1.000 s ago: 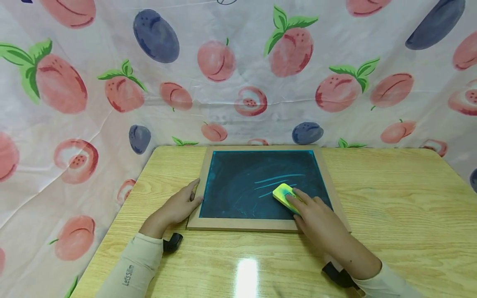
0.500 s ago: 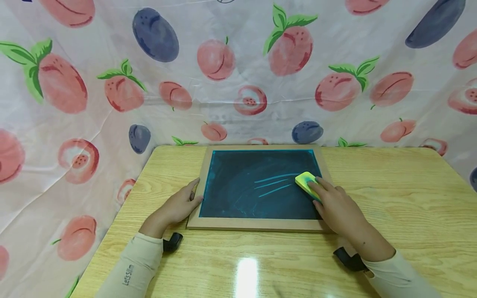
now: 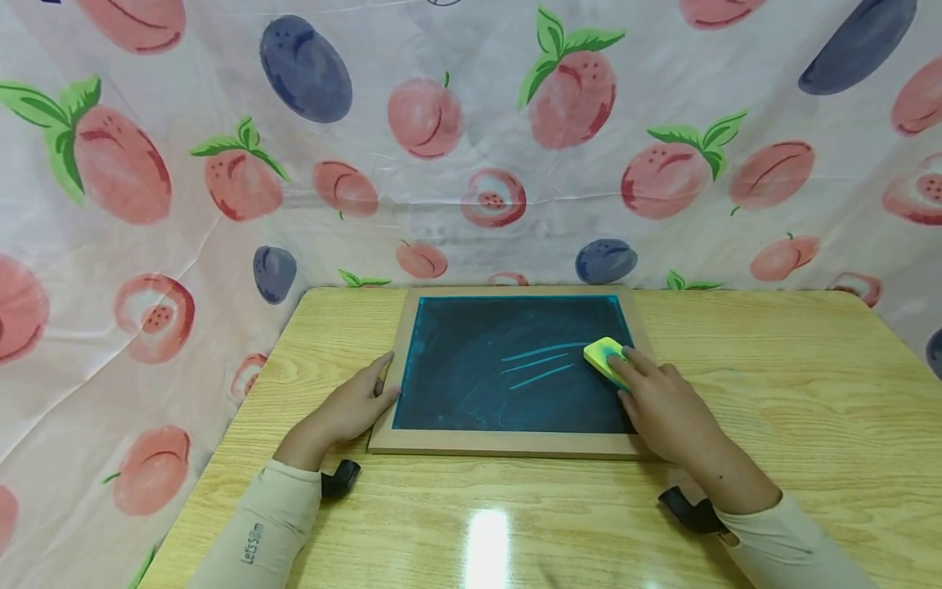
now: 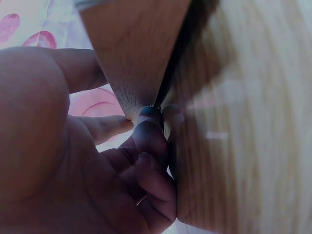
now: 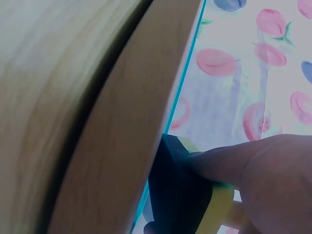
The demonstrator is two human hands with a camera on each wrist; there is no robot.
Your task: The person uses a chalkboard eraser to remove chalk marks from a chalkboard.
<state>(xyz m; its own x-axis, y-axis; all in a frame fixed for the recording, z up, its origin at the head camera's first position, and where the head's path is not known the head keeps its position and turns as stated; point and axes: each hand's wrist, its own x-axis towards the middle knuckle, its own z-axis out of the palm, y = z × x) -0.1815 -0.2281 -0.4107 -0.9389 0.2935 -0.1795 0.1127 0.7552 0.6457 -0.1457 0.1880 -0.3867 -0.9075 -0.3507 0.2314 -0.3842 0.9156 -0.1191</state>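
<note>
A small blackboard [image 3: 456, 368] in a light wooden frame lies on the table, with several blue chalk lines [image 3: 540, 361] near its middle. My right hand [image 3: 673, 417] holds a yellow board eraser [image 3: 602, 352] by its sides, near the board's right edge. The eraser overlaps the right end of the top line. In the right wrist view, the eraser's dark underside [image 5: 178, 190] shows beside the frame. My left hand [image 3: 353, 409] grips the left side of the frame. The left wrist view shows its fingers [image 4: 151, 134] curled at the frame's lower edge [image 4: 134, 53].
The wooden table [image 3: 780, 393] extends to both sides of the board and in front of it. A fruit-print cloth [image 3: 471, 139] hangs behind and to the left. Each wrist carries a black camera mount [image 3: 340, 478] close above the tabletop. Faint chalk smudges mark the board's lower left.
My right hand has moved right and slightly away with the eraser, then nearly stopped there. More of the lowest chalk line shows where the eraser was. My left hand has stayed put.
</note>
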